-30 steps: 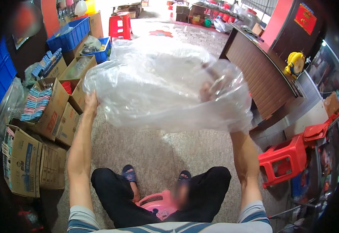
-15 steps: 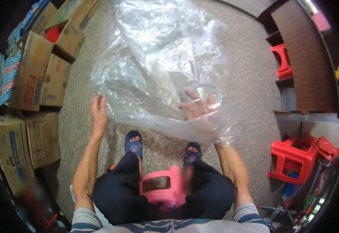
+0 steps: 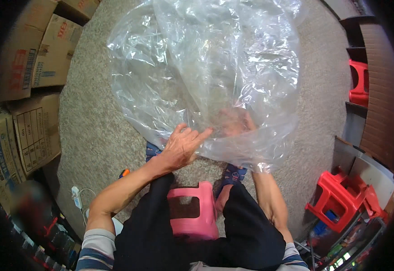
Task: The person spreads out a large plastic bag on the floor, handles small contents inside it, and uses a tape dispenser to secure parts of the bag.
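A large clear plastic bag (image 3: 192,58) spreads over the floor in front of my knees, its near edge raised toward me. My right hand (image 3: 235,123) is inside the bag, seen blurred through the film, with fingers apart and bent. Against the bag's near edge lies my left hand (image 3: 181,147), back upward. Its index finger stretches toward my right hand while the others bend loosely; the thumb is mostly hidden, and no firm hold on the film shows.
Between my legs is a pink plastic stool (image 3: 192,223). Cardboard boxes (image 3: 55,52) line the left side. At the right are a red stool (image 3: 337,198) and a brown corrugated panel (image 3: 380,90). A white power strip (image 3: 76,196) with a cord lies at lower left.
My left hand has moved right, from beside the bag to its near edge. My right hand stays inside the bag, its fingers more bent. The bag has spread wider, and the view has shifted.
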### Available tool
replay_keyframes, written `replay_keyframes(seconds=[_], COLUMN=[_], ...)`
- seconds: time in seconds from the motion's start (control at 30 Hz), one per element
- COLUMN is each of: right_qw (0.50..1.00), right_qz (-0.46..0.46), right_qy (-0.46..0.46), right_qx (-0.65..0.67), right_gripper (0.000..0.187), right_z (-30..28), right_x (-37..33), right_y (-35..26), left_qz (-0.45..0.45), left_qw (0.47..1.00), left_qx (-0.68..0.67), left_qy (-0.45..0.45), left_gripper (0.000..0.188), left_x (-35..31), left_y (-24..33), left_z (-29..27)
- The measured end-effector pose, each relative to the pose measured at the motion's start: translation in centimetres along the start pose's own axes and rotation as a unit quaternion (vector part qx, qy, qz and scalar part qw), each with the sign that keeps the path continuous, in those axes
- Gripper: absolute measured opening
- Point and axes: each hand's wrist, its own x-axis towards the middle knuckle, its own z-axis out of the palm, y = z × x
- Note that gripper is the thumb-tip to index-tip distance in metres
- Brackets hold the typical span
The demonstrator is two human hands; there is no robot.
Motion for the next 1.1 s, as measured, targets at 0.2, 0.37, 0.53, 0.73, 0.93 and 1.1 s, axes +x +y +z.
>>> replay_keyframes(seconds=[0.2,0.37,0.53,0.73,0.93,1.1], right_qw=[0.913,0.817,0.707,0.779,0.753,0.532], right_qz=[-0.137,-0.178,-0.15,0.168,0.05,-0.258], right_qy=[0.252,0.349,0.408,0.244,-0.03,-0.085], right_qx=[-0.289,-0.424,-0.558,-0.552,-0.655,-0.802], right_gripper=[0.062,0.055,0.048,0.039,0.033,0.034], right_z=[-4.6,-7.3,-8.1,-8.3,3.2,1.7], right_x=[0.7,1.4,-2.7,-9.8,-8.2,-1.2], right_y=[-8.4,-7.3,-2.3,2.6,-0.8,0.0], left_qz=[-0.037,-0.073,-0.052,-0.073,-0.046,-0.048], left_qw=[0.997,0.988,0.988,0.98,0.973,0.978], left_qx=[0.01,0.075,0.12,0.155,0.189,0.061], left_qy=[-0.067,-0.114,-0.087,-0.1,-0.128,-0.194], left_gripper=[0.075,0.07,0.08,0.086,0.086,0.076], left_x=[0.6,-0.6,-2.0,-2.8,-1.6,0.1], left_y=[0.3,0.3,-0.3,-2.2,-1.2,-2.4], left_z=[-0.2,0.1,2.2,5.5,5.4,3.3])
